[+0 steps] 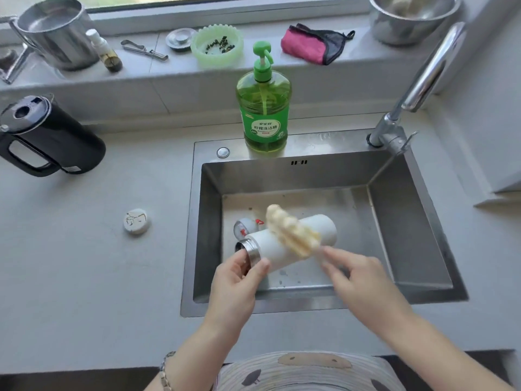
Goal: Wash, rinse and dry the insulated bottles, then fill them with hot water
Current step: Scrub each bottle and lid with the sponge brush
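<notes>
From the head camera, the white insulated bottle (293,245) lay sideways over the sink (408,221), its open steel mouth toward the left hand (239,277), whose fingers and thumb curled round that neck. The right hand (358,277), blurred, pinched the thin handle of a yellow sponge brush (290,232) laid across the bottle's body. Wet, the smooth rigid shell would likely be slippery; the steel neck seemed the surer hold.

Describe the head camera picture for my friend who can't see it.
Over a steel sink, a person's left hand grips a white insulated bottle by its open metal mouth while the right hand holds a yellow sponge brush against its side. Green dish soap stands behind the sink, a black kettle to its left.
</notes>
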